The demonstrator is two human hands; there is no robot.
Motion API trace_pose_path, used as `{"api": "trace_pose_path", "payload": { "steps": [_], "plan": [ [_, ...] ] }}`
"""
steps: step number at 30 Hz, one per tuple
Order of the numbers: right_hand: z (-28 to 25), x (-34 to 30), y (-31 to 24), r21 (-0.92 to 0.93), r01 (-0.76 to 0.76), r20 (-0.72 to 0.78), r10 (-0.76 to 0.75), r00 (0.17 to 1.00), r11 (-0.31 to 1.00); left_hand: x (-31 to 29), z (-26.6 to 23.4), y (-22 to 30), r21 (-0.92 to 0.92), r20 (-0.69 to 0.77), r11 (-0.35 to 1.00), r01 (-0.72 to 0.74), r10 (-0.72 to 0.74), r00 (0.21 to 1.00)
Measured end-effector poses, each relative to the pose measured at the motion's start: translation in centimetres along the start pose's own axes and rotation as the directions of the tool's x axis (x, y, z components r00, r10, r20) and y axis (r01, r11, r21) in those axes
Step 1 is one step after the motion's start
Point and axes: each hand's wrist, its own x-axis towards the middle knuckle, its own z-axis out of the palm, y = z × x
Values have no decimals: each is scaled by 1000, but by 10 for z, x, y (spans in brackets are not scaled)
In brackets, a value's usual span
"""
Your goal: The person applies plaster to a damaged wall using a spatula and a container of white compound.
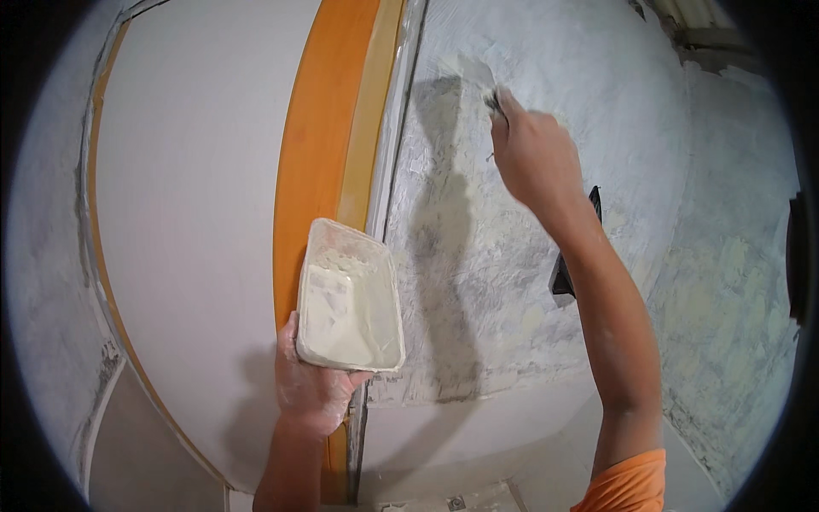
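Note:
My left hand [317, 394] holds up a rectangular plastic tub [351, 299] from below, its fingers wrapped round the near end. Pale cream putty [333, 320] coats the tub's inside, with lumps toward the far end. Raised higher and to the right, my right hand [537, 149] is closed round the handle of a putty knife [476, 72]. The knife's flat blade lies against the upper part of a grey wall [546, 68], close to patches of fresh putty. My right hand hides most of the handle.
An orange wooden door frame [320, 128] and a white door panel [188, 196] stand on the left. Behind my right forearm a black object [563, 277] sits on the wall. White tiles [478, 435] cover the wall's lower part. A dark object [798, 256] shows at far right.

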Motion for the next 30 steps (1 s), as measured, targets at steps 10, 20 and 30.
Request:
{"api": "trace_pose_path", "payload": {
  "steps": [10, 20, 30],
  "plan": [
    [68, -106, -53, -58, 40, 300, -21, 954, 998, -24, -23, -7, 507, -73, 843, -182, 252, 965],
    [-5, -173, -64, 441, -110, 582, -191, 791, 891, -72, -63, -23, 386, -303, 905, -178, 307, 902],
    [35, -200, -104, 511, -345, 594, -33, 804, 787, -55, -85, -21, -189, -452, 976, 105, -181, 873]
  ]
}}
